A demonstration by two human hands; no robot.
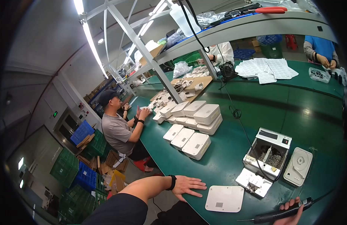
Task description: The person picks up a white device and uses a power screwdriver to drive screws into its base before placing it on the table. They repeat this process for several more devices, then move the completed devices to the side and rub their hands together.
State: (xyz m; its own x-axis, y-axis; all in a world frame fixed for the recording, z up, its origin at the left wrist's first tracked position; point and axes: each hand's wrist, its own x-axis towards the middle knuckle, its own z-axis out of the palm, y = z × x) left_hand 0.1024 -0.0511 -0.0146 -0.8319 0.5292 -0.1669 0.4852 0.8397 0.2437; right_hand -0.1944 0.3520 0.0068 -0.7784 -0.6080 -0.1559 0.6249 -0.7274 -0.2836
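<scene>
My left hand lies flat on the green table at its near edge, fingers spread, a black band on the wrist. Just right of its fingertips is a white rounded-square housing with a small slotted grille. At the lower right my right hand is wrapped round a black electric screwdriver, whose thin bit points left, below the housing. Between housing and far side stands a screw feeder, its open box full of small screws. To the feeder's right lies another white housing with a round recess.
White housings stand in rows and stacks farther along the green table. Behind them, loose white parts lie on cardboard. A metal shelf frame rises over the table. A black cable hangs toward the feeder. A co-worker sits at left.
</scene>
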